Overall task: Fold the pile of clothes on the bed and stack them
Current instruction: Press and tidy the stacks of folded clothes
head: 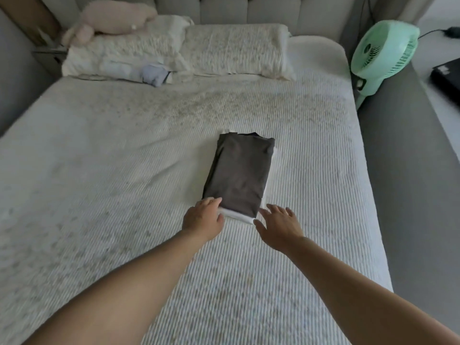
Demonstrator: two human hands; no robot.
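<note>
**Folded stack on the bed, both hands at its near edge**

Where the two bare forearms enter from the bottom of the view, I see them converge toward the middle of the bed [99,170], whose cover is a pale, finely ribbed fabric with faint speckling. My left hand [202,218] lies with relaxed fingers, its fingertips touching the near left corner of the stack of folded clothes [239,175]. My right hand [280,224] is spread, fingers straight and apart, just beside the stack's near right corner; whether it touches the cloth I cannot tell. Neither hand grips anything, and the two are apart, one at each near corner.

Seen from above, the stack is a neat rectangle slightly right of the bed's centre. Its top piece is a smooth, matte dark grey garment [240,170]; beneath it a white garment [237,216] shows as a thin band along the near and right edges, and a darker sliver shows at the far edge.

Farther on, two cream pillows [234,51] with a crinkled, textured surface lie side by side against a tufted headboard [249,8]. A small bluish cloth [154,74] sits at the foot of the left pillow, and a pink plush toy [112,21] rests on top of it. Beside the bed on the right stands a mint-green fan [384,51] with a round slatted grille. I can read no writing or labels anywhere.
</note>
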